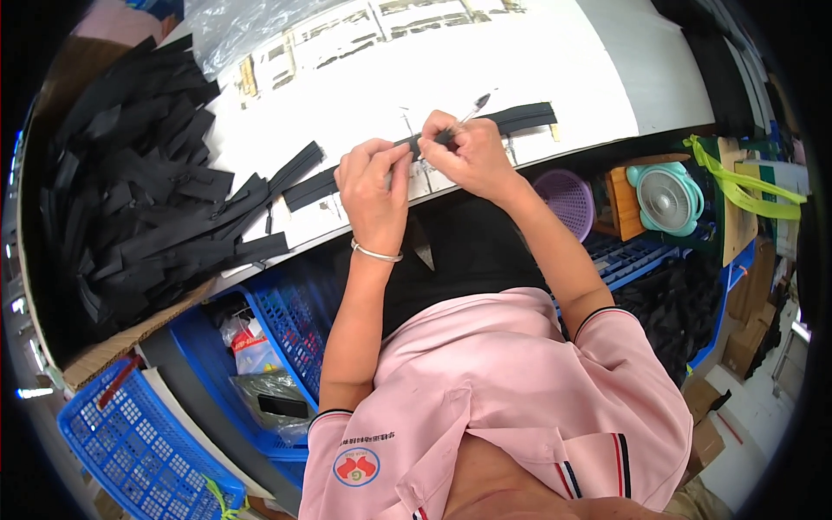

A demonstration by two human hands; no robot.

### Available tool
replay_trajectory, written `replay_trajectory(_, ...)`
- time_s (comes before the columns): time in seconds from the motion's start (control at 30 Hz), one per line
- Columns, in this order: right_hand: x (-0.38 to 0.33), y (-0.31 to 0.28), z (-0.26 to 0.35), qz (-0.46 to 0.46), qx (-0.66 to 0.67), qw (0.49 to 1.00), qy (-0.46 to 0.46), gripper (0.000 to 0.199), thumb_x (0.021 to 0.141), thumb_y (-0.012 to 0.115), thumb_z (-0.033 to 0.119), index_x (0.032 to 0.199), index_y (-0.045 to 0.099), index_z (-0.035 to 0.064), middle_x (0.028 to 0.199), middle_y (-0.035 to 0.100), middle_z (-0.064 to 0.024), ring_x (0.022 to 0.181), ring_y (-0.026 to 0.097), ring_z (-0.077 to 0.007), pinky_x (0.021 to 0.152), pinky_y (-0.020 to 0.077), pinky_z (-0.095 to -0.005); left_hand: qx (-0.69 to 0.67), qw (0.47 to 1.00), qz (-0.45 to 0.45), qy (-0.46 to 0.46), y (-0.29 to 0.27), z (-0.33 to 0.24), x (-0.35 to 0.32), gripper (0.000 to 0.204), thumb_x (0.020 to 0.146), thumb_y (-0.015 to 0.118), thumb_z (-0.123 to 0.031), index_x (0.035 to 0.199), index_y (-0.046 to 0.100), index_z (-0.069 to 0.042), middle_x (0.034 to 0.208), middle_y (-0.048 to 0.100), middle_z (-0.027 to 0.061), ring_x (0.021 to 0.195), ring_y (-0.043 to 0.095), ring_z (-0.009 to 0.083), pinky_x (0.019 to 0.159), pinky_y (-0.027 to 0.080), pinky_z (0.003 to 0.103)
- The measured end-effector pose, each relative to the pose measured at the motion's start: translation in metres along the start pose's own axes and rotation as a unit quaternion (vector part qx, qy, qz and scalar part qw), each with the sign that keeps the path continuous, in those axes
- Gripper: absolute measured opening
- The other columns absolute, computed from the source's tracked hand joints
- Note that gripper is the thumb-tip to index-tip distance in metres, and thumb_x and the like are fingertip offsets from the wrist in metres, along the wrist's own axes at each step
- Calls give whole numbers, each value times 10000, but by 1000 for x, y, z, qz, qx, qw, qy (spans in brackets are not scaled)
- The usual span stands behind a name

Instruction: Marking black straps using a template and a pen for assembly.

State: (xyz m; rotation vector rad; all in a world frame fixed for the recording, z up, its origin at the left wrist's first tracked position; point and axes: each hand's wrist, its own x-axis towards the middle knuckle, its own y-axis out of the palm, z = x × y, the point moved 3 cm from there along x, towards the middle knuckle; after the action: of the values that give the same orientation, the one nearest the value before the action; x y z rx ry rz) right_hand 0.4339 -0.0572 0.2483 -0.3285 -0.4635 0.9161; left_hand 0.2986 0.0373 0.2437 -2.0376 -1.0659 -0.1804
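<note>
**One black strip in hand, a heap beside it**

Far left on the white tabletop [520, 78] lies a large heap of black strips [139, 191], piled loose and overlapping, reaching almost to the tabletop's front edge. From how they lie, these look like the stock around the job, though whether they are finished pieces or waiting ones cannot be told. A few separate strips fan out from the heap toward the middle.

The left hand [374, 186] comes next, a silver bangle [377, 253] on its wrist. Its grip is closed: thumb and fingertips pinch the black strip [511, 117] being worked on, at its near-left part, holding it just above the tabletop.

Just to the right, touching the same strip, the right hand [472, 156] has its grip closed around a slim pen-like tool [472, 110], whose dark tip points up and away toward the far side. The tool's working end is hidden by the fingers, so what it does to the strip cannot be seen.

The strip runs on rightward from between the two hands and lies flat on the tabletop, its far end free near the tabletop's edge. By this showing the work on this piece is under way, with one strip in hand and many more lying by.
</note>
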Motion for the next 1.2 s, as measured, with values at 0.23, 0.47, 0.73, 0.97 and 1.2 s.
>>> replay_trajectory(0.23, -5, -36, 8, -41, 219, 972, 79, 93, 932, 647, 75, 847, 629, 41, 726, 594, 32, 634, 512, -20, 554, 373, -195, 3, 1000, -4, -3, -1, 3, -2, 132, 809, 797, -63, 935, 764, -87, 966, 674, 44, 907, 614, 235, 823, 443, 356)
replay_trajectory(0.47, -10, -96, -38, -119, 132, 979, 98, 115, 937, 656, 111, 850, 623, 43, 725, 634, 43, 644, 497, -7, 582, 394, -194, 19, 1000, 6, 1, -1, -3, -1, 128, 830, 785, -56, 955, 761, -76, 978, 678, 44, 921, 618, 228, 844, 449, 352)
replay_trajectory(0.73, -11, -95, -42, -109, 84, 986, 100, 120, 932, 653, 130, 863, 622, 37, 676, 616, 31, 581, 452, -14, 531, 361, -213, -77, 995, 59, 31, 32, -45, 18, 145, 817, 779, -67, 958, 750, -74, 1002, 691, 63, 947, 622, 258, 857, 468, 367)
replay_trajectory(0.97, -12, -93, -45, -90, 55, 988, 111, 130, 940, 667, 132, 881, 626, 24, 689, 586, 24, 622, 473, -31, 559, 384, -226, -66, 993, 72, 69, 79, -59, 30, 118, 777, 775, -69, 883, 729, -93, 952, 682, 19, 942, 601, 245, 852, 434, 369)
replay_trajectory(1.2, -11, -91, -40, -80, 10, 994, 79, 124, 927, 665, 118, 886, 623, 9, 666, 568, -5, 598, 481, -56, 556, 395, -238, -44, 994, 70, 69, 79, -58, 29, 91, 793, 785, -74, 869, 744, -103, 951, 695, 16, 930, 614, 229, 863, 438, 356)
